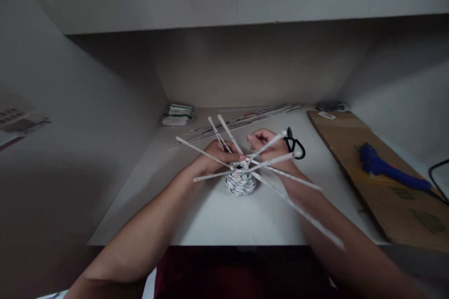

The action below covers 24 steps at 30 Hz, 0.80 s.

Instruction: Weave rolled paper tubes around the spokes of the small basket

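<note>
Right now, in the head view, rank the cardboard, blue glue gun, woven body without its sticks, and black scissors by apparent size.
Cardboard
Blue glue gun
Woven body
Black scissors, judging only the visible part

The bare left forearm (150, 229), sleeveless as far as it shows, slants in from seven o'clock, its wrist nearly straight. The left hand (213, 150) points toward three o'clock, fingers bent in a grip. The bare right forearm (329, 215) slants in from between four and five o'clock. The right hand (266, 136), apart from the left, aims toward ten o'clock, its fingers curled inward, the fingertips near one another.
</note>
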{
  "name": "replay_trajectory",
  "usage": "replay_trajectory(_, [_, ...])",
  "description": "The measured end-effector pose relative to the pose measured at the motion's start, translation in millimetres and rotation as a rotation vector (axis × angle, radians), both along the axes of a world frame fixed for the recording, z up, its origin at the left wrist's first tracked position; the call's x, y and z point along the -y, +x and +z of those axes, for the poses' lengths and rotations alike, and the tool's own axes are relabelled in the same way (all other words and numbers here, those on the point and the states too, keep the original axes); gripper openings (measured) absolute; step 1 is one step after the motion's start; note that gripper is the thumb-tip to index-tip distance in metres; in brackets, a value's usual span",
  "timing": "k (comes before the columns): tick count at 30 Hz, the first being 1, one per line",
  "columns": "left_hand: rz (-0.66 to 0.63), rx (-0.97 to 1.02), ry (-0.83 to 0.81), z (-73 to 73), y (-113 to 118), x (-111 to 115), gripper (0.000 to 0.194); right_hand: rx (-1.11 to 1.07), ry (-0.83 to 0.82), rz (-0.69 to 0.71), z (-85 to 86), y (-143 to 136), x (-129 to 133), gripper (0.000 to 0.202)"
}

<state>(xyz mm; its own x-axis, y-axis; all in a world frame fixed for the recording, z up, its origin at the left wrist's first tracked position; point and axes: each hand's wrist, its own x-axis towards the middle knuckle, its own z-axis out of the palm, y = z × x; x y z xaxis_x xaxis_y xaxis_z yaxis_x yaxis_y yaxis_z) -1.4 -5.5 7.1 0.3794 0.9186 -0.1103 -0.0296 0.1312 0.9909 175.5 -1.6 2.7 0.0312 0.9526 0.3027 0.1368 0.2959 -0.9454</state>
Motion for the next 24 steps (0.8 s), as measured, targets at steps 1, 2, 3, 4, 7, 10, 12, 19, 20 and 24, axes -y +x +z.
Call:
replay_trajectory(1, [0.060, -0.015, 0.030, 1.0, -1.9, -2.2, 0.026, -0.010, 0.018, -0.063, -0.9, 3.7, -3.7, 0.023])
replay_trajectory(2, [0.125, -0.016, 0.063, 1.5, -3.8, -4.8, 0.025, -0.021, 0.040, -0.122, -1.6, 7.2, -7.3, 0.023])
replay_trajectory(3, [0.186, -0.010, 0.095, 1.4, -5.3, -7.4, 0.025, -0.031, 0.049, -0.166, -2.3, 10.2, -10.5, 0.022])
replay_trajectory(4, [0.238, -0.007, 0.122, 0.7, -6.3, -9.8, 0.025, -0.050, 0.043, -0.207, -2.8, 12.2, -12.9, 0.023])
replay_trajectory(7, [0.346, -0.010, 0.156, -2.8, -5.8, -14.9, 0.027, -0.183, -0.111, -0.215, -4.0, 10.4, -13.0, 0.036])
replay_trajectory(10, [0.382, -0.005, 0.154, -6.0, -2.3, -15.6, 0.029, -0.284, -0.343, 0.063, -5.0, 0.4, -5.0, 0.040])
replay_trajectory(12, [0.374, -0.003, 0.161, -7.1, -0.3, -14.5, 0.029, -0.318, -0.394, 0.229, -5.7, -6.1, 0.1, 0.032])
replay_trajectory(19, [0.354, 0.060, 0.089, -5.0, 2.3, -10.7, 0.034, -0.463, -0.398, 0.203, -11.9, -13.5, 2.8, 0.026])
replay_trajectory(20, [0.350, 0.083, 0.055, -4.3, 2.7, -10.1, 0.035, -0.456, -0.400, 0.193, -12.9, -13.6, 2.5, 0.025])
replay_trajectory(24, [0.337, 0.122, 0.009, -3.3, 4.4, -8.5, 0.038, -0.422, -0.393, 0.170, -16.8, -13.9, 1.6, 0.029])
